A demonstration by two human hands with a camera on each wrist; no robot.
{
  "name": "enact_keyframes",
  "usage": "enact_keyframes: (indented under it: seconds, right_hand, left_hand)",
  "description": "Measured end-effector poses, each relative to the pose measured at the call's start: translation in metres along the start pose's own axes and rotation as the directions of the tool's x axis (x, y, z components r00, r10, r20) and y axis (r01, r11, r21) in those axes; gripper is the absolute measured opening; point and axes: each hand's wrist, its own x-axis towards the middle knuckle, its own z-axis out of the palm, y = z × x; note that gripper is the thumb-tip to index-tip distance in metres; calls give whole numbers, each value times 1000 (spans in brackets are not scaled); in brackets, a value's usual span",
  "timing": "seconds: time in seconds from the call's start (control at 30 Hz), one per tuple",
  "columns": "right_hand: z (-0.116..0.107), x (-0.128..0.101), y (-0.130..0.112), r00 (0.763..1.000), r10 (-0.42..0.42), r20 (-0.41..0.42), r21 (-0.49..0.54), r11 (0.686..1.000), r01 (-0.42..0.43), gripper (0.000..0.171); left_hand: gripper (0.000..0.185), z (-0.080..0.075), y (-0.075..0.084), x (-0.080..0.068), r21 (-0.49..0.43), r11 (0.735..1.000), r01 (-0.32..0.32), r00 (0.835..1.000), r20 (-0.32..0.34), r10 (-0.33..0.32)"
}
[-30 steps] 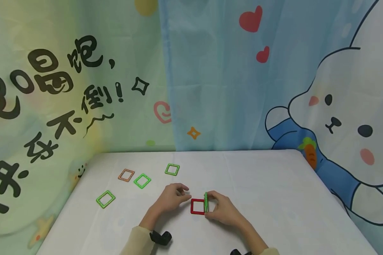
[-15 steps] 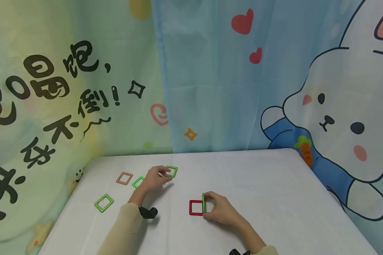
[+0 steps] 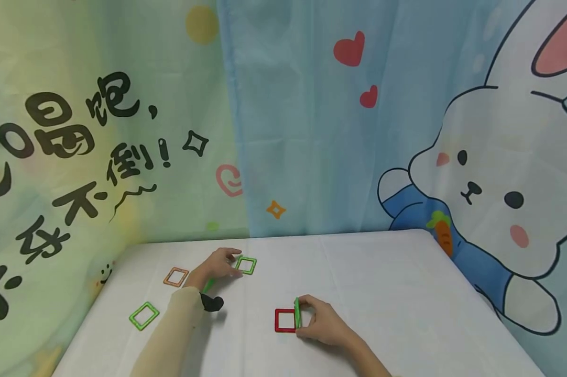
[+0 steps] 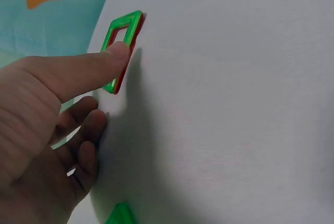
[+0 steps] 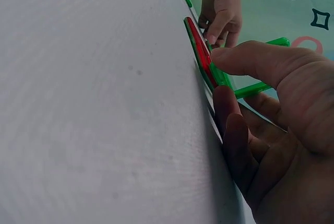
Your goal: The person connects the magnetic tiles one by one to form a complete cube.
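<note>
Flat on the white table lies a red hollow square magnetic tile [image 3: 277,321]. Along its right edge a green magnetic tile [image 3: 297,313] stands upright, pinched by my right hand [image 3: 328,322] between thumb and fingers. The right wrist view shows this green tile [image 5: 255,89] behind the thumb. My left hand [image 3: 216,264] is at the back of the table, its thumb and index finger at the left corners of another green tile [image 3: 253,266]. In the left wrist view my thumb overlaps that tile [image 4: 134,23], which has a red lower edge; the index finger is hidden.
An orange tile [image 3: 169,283] and a green tile [image 3: 134,323] lie to the left. One more green tile [image 3: 209,285] is partly covered by the left wrist. A printed curtain [image 3: 302,157] hangs behind the table [image 3: 382,293].
My left hand has moved from beside the red tile to the green tile at the back. The right hand keeps holding its green tile upright. The head view has shifted slightly.
</note>
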Motion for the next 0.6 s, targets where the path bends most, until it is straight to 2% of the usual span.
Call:
enact_keyframes:
  seconds: [0.17, 0.47, 0.6]
  right_hand:
    - [1, -1, 0, 1000, 2, -10, -16, 1000, -2, 62]
    - [1, 2, 1, 1000, -2, -4, 9, 1000, 2, 62]
    - [0, 2, 1, 1000, 4, -6, -1, 1000, -4, 63]
  left_hand:
    - [61, -1, 1, 1, 41, 999, -2, 999, 46, 0]
    - [55, 3, -2, 2, 62, 998, 12, 1000, -25, -10]
    - [56, 5, -3, -1, -2, 1000, -4, 999, -34, 4]
